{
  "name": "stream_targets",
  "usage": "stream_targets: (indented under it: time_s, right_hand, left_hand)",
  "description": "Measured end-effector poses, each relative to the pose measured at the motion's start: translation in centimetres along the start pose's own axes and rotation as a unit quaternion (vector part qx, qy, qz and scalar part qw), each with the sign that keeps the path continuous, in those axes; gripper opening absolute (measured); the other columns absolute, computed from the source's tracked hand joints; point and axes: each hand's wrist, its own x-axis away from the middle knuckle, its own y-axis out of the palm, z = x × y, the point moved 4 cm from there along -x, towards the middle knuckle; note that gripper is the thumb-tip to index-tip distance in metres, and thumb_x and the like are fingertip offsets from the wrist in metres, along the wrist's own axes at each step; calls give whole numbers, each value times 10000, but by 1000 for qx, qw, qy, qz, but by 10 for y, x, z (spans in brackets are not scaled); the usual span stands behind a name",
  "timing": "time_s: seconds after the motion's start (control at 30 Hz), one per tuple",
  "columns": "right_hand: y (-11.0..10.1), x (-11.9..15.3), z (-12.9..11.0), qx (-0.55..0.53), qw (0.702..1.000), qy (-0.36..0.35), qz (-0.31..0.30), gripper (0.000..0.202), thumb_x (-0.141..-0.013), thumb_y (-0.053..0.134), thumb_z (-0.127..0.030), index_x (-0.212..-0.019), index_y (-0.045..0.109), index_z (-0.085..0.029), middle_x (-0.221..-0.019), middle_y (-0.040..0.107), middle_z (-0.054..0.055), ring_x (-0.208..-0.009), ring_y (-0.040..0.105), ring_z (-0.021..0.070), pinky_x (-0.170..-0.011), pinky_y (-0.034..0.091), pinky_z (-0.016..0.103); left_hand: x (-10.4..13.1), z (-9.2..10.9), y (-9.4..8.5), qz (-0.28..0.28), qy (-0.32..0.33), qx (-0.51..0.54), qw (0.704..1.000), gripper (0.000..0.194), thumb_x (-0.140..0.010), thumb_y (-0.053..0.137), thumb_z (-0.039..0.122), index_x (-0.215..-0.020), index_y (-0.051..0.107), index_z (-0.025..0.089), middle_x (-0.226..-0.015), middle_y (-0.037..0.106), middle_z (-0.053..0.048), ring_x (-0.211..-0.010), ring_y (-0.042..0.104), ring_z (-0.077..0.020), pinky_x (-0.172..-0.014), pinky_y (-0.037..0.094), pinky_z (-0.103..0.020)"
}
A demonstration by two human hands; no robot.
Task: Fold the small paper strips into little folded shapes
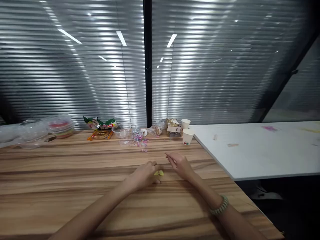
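Observation:
A small yellow piece [161,173] of an unclear kind lies on the wood-grain table, by the fingertips of my left hand [146,175]. The fingers of that hand arch over its far side, and the thumb sits apart on the near side. My right hand [180,165] hovers a little to the right and farther back, its fingers stretched toward the left with nothing visible in them. A beaded bracelet [220,206] circles my right wrist.
Paper cups [188,136] stand at the back right, beside a gold-brown package [173,127]. Small pink and purple bits [142,143] lie near clear plastic containers [122,132]. Green snack bags [100,123] and stacked colourful lids [60,126] are farther left. A white table [255,150] adjoins on the right.

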Motion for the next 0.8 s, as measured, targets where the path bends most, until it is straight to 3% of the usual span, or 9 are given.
stream_targets:
  time_s: [0.17,0.3,0.5,0.8]
  right_hand:
    - [9,1,-8,5,999,-25,-34,288,-852,392,-119,-1072,568,-180,-950,651,63,-870,605,166,-771,470,270]
    - [9,1,-9,-13,999,-6,-29,278,-852,399,-125,-1060,575,-178,-951,652,68,-860,607,175,-761,472,279]
    - [11,2,-17,-39,997,13,-61,273,-857,412,-152,-1067,583,-186,-955,652,63,-844,611,174,-741,473,267]
    - [18,0,-31,-78,989,0,-124,264,-887,398,-201,-1042,611,-173,-972,652,65,-848,607,161,-755,450,246]
  left_hand:
    - [-4,-24,25,88,-28,56,994,178,-750,567,291,-894,581,185,-904,586,-51,-873,522,-191,-759,395,-273]
    - [0,-34,32,152,-40,145,977,198,-789,510,363,-804,561,172,-828,592,-40,-783,517,-170,-713,387,-265]
    - [-2,-52,35,201,-78,323,921,346,-861,325,449,-741,472,160,-630,480,11,-590,455,-118,-588,379,-231]
    - [-1,-48,24,252,-102,401,875,410,-770,414,573,-802,486,171,-581,403,40,-550,389,-114,-512,324,-214]
